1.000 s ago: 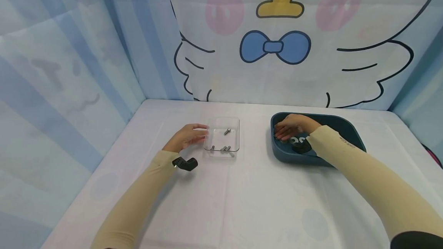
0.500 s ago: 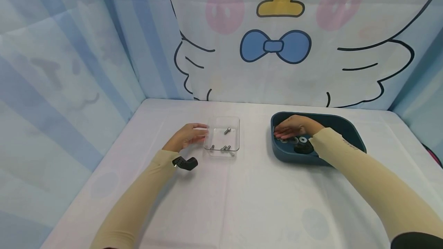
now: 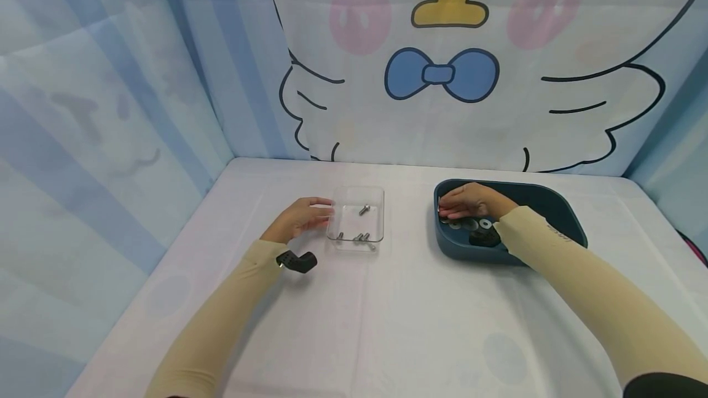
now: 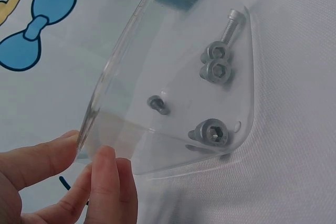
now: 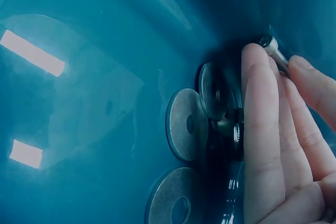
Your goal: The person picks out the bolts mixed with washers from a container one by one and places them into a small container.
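My left hand (image 3: 301,220) holds the left wall of a clear plastic box (image 3: 383,217), thumb and fingertips at its rim. Several silver socket-head screws lie in the box, one screw (image 4: 157,104) apart from the others in the left wrist view. Inside the dark teal bin (image 3: 459,250) on the right, my right hand (image 3: 470,200) pinches another socket-head screw (image 5: 270,44) between thumb and fingers, close to the bin's wall. Beside those fingers, flat metal washers rest on the bin floor, among them a large washer (image 5: 181,121). Part of the pile is hidden behind the fingers.
Both containers stand on a white cloth-covered table (image 3: 387,324), the box left of the bin with a gap between. A black wrist-camera mount (image 3: 484,237) reaches into the bin. A printed curtain (image 3: 442,128) closes off the back.
My right hand has lifted very slightly along the bin's left wall, showing more of the washers. My left hand and the clear box have stayed in place.
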Demonstrator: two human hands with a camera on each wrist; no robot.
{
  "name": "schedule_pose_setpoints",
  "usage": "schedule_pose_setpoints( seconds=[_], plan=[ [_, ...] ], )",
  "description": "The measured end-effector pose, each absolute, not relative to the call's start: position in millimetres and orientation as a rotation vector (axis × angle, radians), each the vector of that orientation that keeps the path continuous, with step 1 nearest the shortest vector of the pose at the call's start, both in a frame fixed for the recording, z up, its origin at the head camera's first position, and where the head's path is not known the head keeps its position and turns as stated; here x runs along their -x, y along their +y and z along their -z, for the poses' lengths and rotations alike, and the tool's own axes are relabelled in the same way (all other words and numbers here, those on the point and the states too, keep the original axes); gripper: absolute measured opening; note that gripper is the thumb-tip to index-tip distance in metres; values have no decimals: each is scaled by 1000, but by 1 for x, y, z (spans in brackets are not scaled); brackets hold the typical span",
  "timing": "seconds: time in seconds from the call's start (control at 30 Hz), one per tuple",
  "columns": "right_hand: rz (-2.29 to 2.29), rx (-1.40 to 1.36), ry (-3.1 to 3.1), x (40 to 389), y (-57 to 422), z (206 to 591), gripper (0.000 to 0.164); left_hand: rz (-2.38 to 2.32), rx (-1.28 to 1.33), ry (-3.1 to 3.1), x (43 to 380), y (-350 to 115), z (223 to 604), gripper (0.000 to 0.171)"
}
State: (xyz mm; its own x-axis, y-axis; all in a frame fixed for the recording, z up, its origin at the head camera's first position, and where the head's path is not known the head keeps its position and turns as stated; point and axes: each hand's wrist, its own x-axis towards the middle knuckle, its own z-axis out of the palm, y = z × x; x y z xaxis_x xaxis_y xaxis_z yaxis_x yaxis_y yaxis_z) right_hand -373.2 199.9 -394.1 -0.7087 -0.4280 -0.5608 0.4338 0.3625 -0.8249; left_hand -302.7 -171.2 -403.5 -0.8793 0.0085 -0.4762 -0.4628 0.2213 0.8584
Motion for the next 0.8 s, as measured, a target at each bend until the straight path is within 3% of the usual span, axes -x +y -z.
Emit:
schedule_pose_setpoints(
  seconds=[0.5,0.73,0.8],
  plan=[
    [1428,46,1943,372,199,394,24,-1690,413,2133,301,-170,402,45],
    [1373,212,2097,370,204,390,11,-1703,427,2118,301,-170,402,44],
    [1350,277,2149,370,206,390,18,-1712,426,2113,301,-171,402,45]
  ],
)
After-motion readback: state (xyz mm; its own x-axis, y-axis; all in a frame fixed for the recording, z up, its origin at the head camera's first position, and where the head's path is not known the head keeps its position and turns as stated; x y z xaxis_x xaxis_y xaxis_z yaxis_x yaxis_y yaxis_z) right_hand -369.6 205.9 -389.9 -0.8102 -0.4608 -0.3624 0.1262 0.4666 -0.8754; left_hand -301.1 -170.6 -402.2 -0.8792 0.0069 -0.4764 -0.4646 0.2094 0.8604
